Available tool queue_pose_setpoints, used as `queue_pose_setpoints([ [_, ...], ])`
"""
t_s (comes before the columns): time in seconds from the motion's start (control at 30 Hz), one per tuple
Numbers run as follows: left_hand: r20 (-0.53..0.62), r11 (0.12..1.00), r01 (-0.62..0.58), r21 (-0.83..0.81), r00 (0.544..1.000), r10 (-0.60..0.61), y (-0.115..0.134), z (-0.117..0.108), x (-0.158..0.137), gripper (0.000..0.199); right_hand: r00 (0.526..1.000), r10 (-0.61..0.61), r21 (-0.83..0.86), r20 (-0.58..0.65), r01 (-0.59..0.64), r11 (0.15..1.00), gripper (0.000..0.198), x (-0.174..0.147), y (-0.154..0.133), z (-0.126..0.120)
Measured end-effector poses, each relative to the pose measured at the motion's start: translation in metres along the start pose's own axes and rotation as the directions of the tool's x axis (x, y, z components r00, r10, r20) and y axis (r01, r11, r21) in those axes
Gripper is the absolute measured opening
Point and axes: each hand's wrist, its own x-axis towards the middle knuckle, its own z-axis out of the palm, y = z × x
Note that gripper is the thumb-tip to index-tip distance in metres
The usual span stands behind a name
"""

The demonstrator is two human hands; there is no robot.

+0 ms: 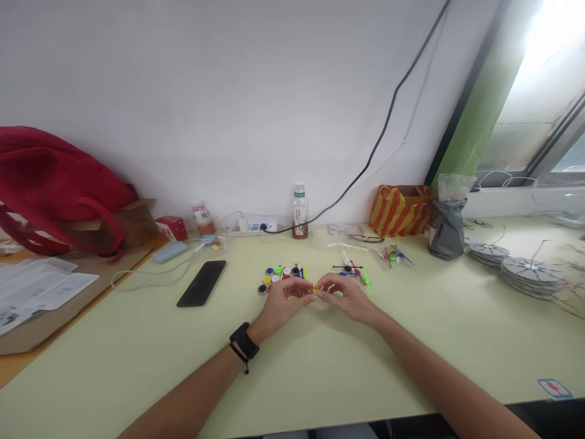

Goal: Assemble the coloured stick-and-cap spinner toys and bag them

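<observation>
Just above the pale green table (320, 366), my left hand (286, 302) and my right hand (347, 297) meet fingertip to fingertip. Pinched between them is a small yellow plastic piece (315, 289); its exact shape is mostly covered by the fingers. Behind my left hand lies a cluster of small round plastic pieces (267, 280) in black, white, yellow, blue and green. Beyond my right hand are thin coloured plastic sticks with arrow-like ends (348, 267), some black, red, blue and green.
Left of my hands lies a black phone (202, 284). A drink bottle (300, 213) stands by the wall beside a power strip (260, 224). Rightward are a small plastic bag of parts (393, 256), a striped bag (397, 210) and stacked grey discs (530, 277).
</observation>
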Motion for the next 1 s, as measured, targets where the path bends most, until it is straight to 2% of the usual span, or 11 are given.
queue_pose_setpoints([
  [0.1,-0.056,0.996,-0.027,0.081,0.998,0.031,-0.001,0.0,0.0,0.036,1.0,-0.014,-0.058,-0.001,0.014,0.998,0.026,0.0,0.003,-0.001],
  [0.23,-0.162,0.994,-0.009,0.108,0.986,0.027,-0.005,0.0,0.002,0.036,0.992,-0.085,-0.289,-0.091,0.055,0.956,0.018,0.0,0.012,-0.007],
  [0.37,-0.174,0.995,0.0,0.103,0.985,0.018,-0.008,0.0,0.003,0.031,0.946,-0.222,-0.489,-0.237,0.081,0.868,0.012,0.002,0.019,-0.018],
  [0.5,-0.166,0.992,-0.001,0.127,0.986,0.022,-0.01,0.0,0.002,0.028,0.896,-0.309,-0.564,-0.317,0.084,0.822,0.011,0.002,0.024,-0.027],
  [0.57,-0.164,0.991,-0.006,0.137,0.986,0.029,-0.011,0.0,0.002,0.027,0.921,-0.282,-0.6,-0.269,0.069,0.797,0.013,0.002,0.028,-0.028],
  [0.67,-0.16,0.988,-0.018,0.152,0.986,0.042,-0.012,0.001,0.001,0.025,0.99,-0.124,-0.684,-0.074,0.04,0.729,0.022,0.002,0.034,-0.025],
  [0.73,-0.161,0.987,-0.022,0.157,0.986,0.047,-0.011,0.001,0.001,0.024,0.999,-0.033,-0.733,-0.017,0.01,0.68,0.024,0.002,0.035,-0.023],
  [0.8,-0.167,0.988,-0.019,0.156,0.985,0.045,-0.009,0.001,0.002,0.023,1.0,-0.003,-0.756,-0.013,-0.008,0.654,0.022,0.002,0.035,-0.023],
  [0.9,-0.174,0.988,-0.01,0.152,0.984,0.037,-0.008,0.0,0.002,0.022,0.998,-0.056,-0.76,-0.029,0.015,0.65,0.016,0.001,0.033,-0.03],
  [1.0,-0.173,0.987,-0.011,0.157,0.984,0.039,-0.01,-0.002,0.003,0.023,0.963,-0.165,-0.765,-0.211,-0.057,0.642,0.017,0.001,0.035,-0.044],
])
